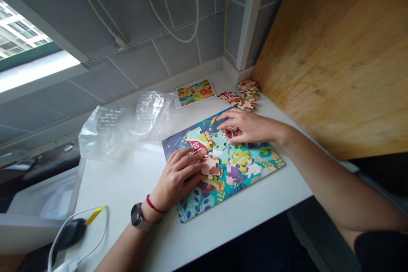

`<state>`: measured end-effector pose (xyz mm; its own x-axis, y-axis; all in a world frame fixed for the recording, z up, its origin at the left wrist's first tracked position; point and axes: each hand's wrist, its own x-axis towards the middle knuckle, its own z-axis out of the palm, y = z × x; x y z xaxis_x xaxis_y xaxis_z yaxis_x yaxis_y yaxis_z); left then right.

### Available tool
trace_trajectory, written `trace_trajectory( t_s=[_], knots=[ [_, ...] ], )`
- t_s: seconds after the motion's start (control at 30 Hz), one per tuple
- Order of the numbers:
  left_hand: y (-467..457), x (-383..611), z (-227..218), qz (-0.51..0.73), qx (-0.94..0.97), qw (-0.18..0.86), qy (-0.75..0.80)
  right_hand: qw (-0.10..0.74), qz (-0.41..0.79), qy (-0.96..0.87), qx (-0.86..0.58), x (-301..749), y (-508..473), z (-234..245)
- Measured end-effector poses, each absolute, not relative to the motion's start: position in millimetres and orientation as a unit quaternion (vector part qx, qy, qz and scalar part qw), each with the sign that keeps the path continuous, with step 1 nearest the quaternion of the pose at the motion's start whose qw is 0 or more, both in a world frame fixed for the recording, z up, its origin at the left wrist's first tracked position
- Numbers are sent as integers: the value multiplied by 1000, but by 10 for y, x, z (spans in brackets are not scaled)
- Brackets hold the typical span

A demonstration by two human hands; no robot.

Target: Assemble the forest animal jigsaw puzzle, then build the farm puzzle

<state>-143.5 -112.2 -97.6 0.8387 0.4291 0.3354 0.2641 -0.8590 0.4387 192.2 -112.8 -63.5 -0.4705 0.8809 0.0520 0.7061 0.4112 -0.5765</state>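
Note:
A colourful jigsaw puzzle board (204,204) lies on the white counter (127,187), with several loose pieces (229,155) scattered over its middle. My left hand (180,176) rests flat on the board's left part, fingers stretched over a pinkish piece (212,166). My right hand (247,125) lies over the board's upper right, fingers spread and touching a reddish-brown piece (230,132). Neither hand grips anything. The left wrist wears a watch and a red cord.
A pile of spare puzzle pieces (244,95) sits in the back corner beside a wooden panel (334,59). A small picture card (194,92) and a crumpled clear plastic bag (127,125) lie behind the board. A black mouse-like object with white cable (68,233) is at front left.

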Motion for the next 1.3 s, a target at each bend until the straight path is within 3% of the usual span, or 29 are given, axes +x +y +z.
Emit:
trace_trajectory(
  t_s=[0.27, 0.47, 0.83, 1.13, 1.3],
  knots=[
    [-1329, -1309, -912, 173, 953, 201, 147, 123, 246, -816, -509, 2112, -1126, -664],
    [-1295, -1351, -928, 181, 943, 234, 150, 153, 244, -826, -484, 1944, -1146, -631],
    [-1175, -1447, -948, 320, 870, 216, 307, 234, 318, -825, -405, 1514, -1268, -604],
    [-1144, -1450, -1080, 247, 888, 214, 324, 312, 272, -809, -417, 1346, -1310, -682],
    [-1144, -1435, -1112, 254, 884, 212, 330, 295, 235, -813, -445, 1405, -1234, -720]
  ],
)
